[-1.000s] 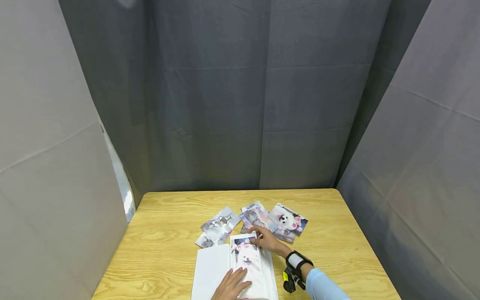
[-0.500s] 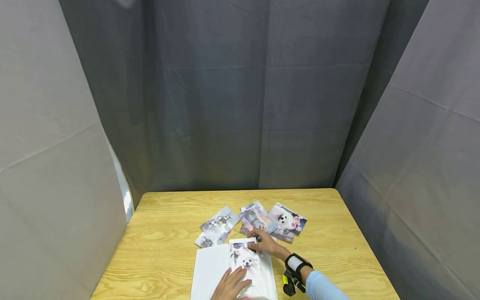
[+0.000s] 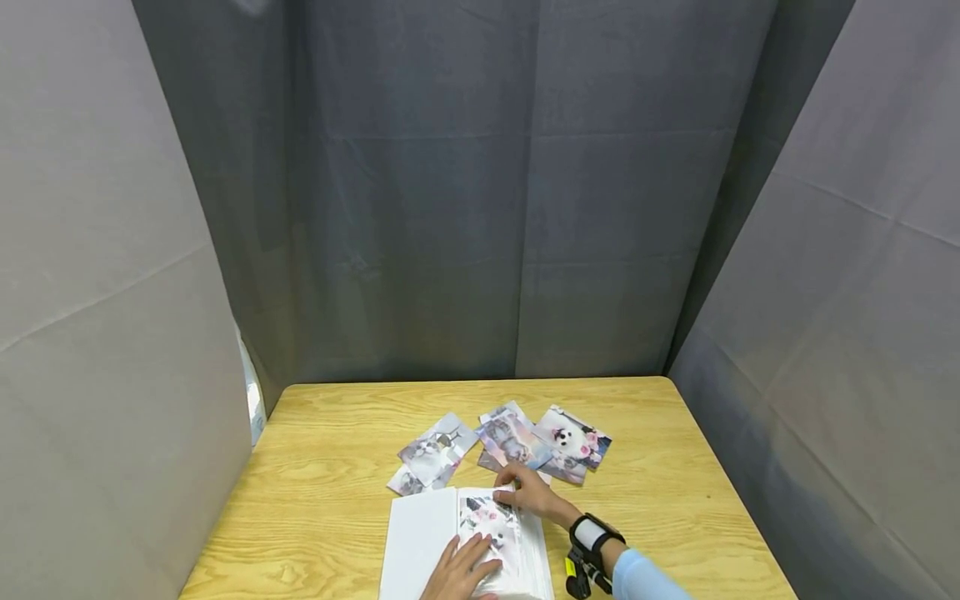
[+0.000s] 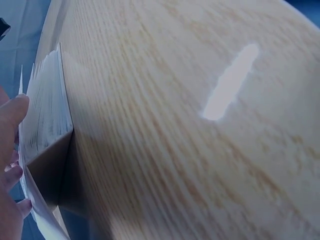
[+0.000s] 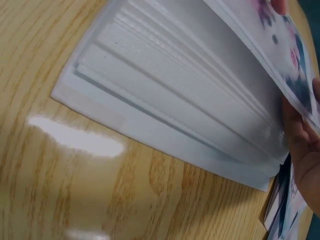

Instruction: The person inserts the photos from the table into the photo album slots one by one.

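Note:
A white photo album (image 3: 420, 533) lies spread on the table, its left side plain white. On its right side is a photo (image 3: 480, 521) of a white dog with pink flowers, in a clear sleeve. My left hand (image 3: 459, 571) rests on the page with fingers extended, over the photo's lower part. At the top right corner, my right hand (image 3: 528, 496) pinches the photo and page edge between thumb and fingers. The right wrist view shows the photo page (image 5: 272, 55) raised above the album's other sleeves (image 5: 185, 90), with fingers behind it.
Loose photos (image 3: 438, 450) lie beyond the album to the left. More overlapping photos (image 3: 573, 437) lie to the right, close to my right hand. A wooden table (image 3: 300, 500) carries everything, with a grey curtain (image 3: 420, 208) behind it.
The dog photo has slid down toward me, so its top edge now lies about level with the album's top. My right hand moved down with it; my left hand stays nearly still.

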Demonstrator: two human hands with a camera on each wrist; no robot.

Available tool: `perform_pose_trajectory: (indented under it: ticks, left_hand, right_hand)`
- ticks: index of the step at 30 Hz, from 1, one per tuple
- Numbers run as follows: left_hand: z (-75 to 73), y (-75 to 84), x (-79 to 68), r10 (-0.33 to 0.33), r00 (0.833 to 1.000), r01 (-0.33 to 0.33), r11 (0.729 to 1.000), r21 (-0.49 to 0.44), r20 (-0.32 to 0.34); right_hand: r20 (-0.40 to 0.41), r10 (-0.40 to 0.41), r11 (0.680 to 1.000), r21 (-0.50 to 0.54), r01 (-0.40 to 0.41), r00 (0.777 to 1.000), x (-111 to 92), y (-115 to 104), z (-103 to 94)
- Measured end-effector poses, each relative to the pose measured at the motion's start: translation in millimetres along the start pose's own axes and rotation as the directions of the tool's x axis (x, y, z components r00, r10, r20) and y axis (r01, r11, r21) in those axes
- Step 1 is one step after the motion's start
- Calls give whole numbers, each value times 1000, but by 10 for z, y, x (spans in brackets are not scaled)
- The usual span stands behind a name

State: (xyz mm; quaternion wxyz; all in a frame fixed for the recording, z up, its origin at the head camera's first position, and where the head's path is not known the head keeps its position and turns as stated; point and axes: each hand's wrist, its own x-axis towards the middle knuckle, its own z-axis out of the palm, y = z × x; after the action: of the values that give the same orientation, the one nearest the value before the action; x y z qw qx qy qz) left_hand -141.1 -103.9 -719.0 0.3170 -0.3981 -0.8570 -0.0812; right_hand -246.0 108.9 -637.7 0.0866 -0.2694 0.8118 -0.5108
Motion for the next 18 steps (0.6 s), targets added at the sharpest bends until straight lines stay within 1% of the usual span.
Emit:
perform_pose_trajectory:
  ticks: [4,6,7,9,11,12,14,16,18]
  left_hand:
    - [7,-12,-10,3,1000,-2,1000,12,-6]
    - [10,-16,-16,4,1000,-4,1000,12,-11]
    - [12,-18,-19,2,1000,-2,1000,12,-13]
    - [13,-22,-25,3,1000,-2,1000,8,-16]
    - [12,-31,-28,6,1000,-6,1000,7,-19]
    - [4,-38,-26,4,1000,-4,1000,-3,-9]
    - [-24,-43,-9,-7,1000,8,999,-50,8]
    - [-85,-45,23,-53,997,60,989,-136,55]
    - [-176,-52,69,-129,985,154,959,-238,117]
  right_hand:
    - [-7,-65,997,-46,64,998,45,178,57]
    - [-10,-76,996,-57,75,997,62,258,69]
    - [-13,-66,996,-57,65,998,63,285,73]
    - [-25,-31,999,-24,30,999,51,308,79]
    - [-58,32,999,14,-31,998,19,278,95]
    - [-77,77,996,45,-74,994,-2,250,106]
    - [-96,154,979,146,-140,983,-66,94,111]
    - [-98,210,949,258,-179,973,-121,-11,139]
    - [-85,242,914,355,-198,966,-165,-100,177]
